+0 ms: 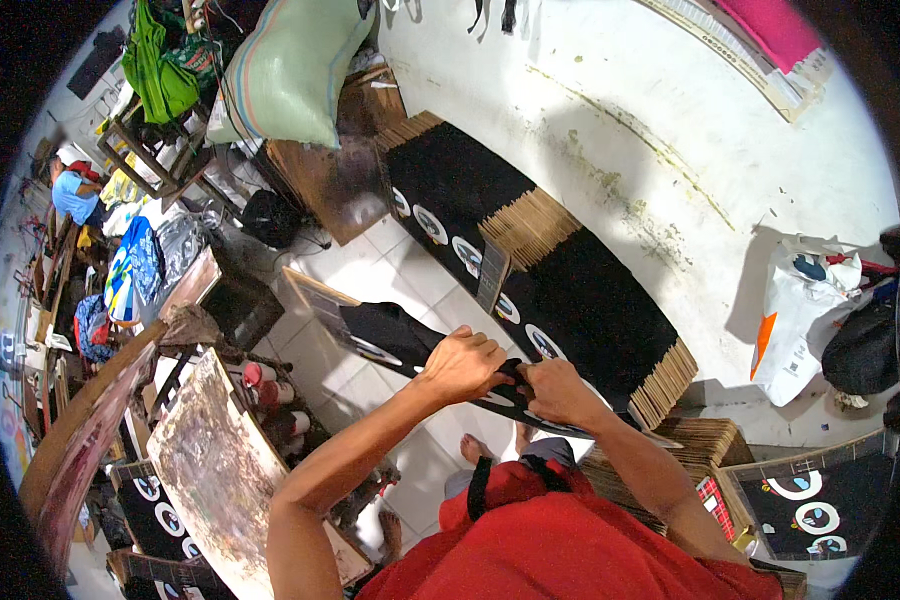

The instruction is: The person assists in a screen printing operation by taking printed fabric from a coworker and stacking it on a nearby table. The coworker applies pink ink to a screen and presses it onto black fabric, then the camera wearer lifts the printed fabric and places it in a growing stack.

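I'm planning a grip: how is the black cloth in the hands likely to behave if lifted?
Probably floppy: the cloth ripples along its upper edge, unlike the straight-edged board. It will likely bunch where the left hand and right hand grip it. It may drag the board along, as it lies against it; I can't tell if they're fixed together.

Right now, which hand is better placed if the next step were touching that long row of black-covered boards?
Probably the right hand: it appears closer to the row, while pale floor shows beyond the left hand. Both seem closed on the black cloth, so either would first need to let go.
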`<act>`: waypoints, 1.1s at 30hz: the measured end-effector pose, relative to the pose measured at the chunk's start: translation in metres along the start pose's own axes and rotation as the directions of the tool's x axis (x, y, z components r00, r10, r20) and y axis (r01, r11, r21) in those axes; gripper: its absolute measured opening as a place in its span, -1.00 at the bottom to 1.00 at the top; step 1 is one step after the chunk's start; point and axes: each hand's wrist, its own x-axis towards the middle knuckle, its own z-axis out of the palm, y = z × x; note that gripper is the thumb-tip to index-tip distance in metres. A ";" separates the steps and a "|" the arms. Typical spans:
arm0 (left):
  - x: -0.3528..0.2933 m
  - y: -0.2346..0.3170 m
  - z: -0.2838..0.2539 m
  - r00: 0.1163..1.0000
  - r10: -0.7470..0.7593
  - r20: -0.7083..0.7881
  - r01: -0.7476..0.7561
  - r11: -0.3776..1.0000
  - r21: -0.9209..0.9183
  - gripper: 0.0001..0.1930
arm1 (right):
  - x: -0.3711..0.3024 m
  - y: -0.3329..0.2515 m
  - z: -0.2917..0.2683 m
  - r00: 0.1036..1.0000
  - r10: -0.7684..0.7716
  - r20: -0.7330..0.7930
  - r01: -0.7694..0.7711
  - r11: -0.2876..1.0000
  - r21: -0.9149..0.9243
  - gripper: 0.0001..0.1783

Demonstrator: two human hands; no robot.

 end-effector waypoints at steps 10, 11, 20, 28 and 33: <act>-0.071 0.013 0.142 0.604 -0.794 -0.071 0.746 0.594 -0.302 -0.56 | 0.042 0.116 0.154 0.981 0.188 0.036 -0.190 0.978 0.083 -0.80; -0.095 0.021 0.167 0.527 -0.846 0.077 0.822 0.484 -0.300 -0.57 | 0.045 0.129 0.163 0.979 0.200 0.040 -0.202 0.977 0.071 -0.80; -0.351 0.211 0.381 0.116 -0.714 0.690 0.989 0.016 -0.149 -0.61 | 0.066 0.231 0.219 0.953 0.302 0.028 -0.303 0.950 0.071 -0.79; -0.281 0.222 0.380 -0.025 -0.734 0.679 0.933 -0.261 -0.248 -0.73 | 0.080 0.286 0.241 0.886 0.458 0.070 -0.458 0.889 -0.017 -0.76; -0.191 0.157 0.343 -0.090 -0.792 0.604 0.737 -0.461 -0.495 -0.72 | 0.092 0.310 0.252 0.848 0.522 0.094 -0.519 0.853 -0.054 -0.72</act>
